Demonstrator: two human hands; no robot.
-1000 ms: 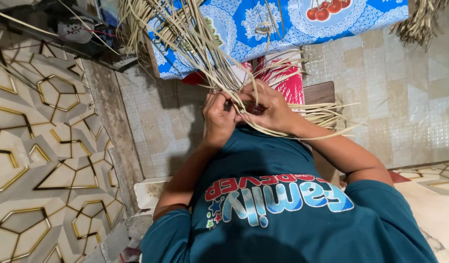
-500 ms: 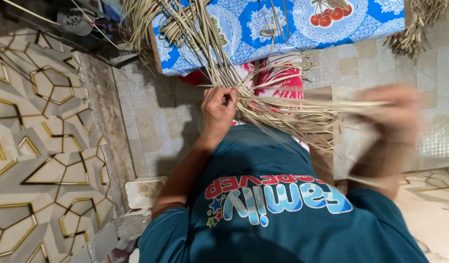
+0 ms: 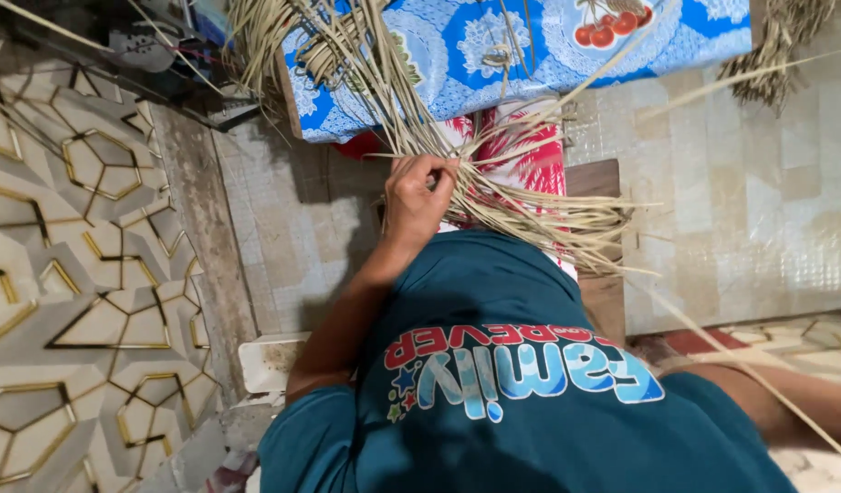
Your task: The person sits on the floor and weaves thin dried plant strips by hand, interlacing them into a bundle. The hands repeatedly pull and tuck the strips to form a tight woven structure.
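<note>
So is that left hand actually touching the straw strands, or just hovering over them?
Touching. The head view shows the left hand with its fingers curled around the bunch of straw strands, pinching them where they gather, with no gap visible.

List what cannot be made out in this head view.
- Right hand: out of frame; only the forearm shows at the lower right edge.
- Left hand: fingertips buried in the straw strands, so the grip is unclear.
- Woven piece under the strands: hidden by the teal shirt.
</note>
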